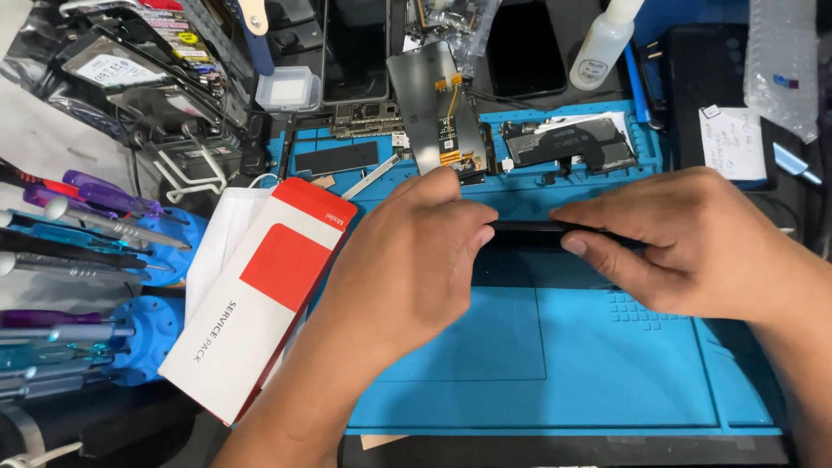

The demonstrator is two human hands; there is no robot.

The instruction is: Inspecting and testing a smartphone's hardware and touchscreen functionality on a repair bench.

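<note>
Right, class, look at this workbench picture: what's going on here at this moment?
A person is gripping a thin black phone edge-on with both bare hands, the left hand and right hand pinching it from either side above a blue work mat. A red and white box lies at the mat's left edge, with a screwdriver rack beyond it. Loose phone parts and a squeeze bottle sit at the back.

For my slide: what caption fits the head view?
Both hands grip a thin black phone on edge over blue mat.
</note>
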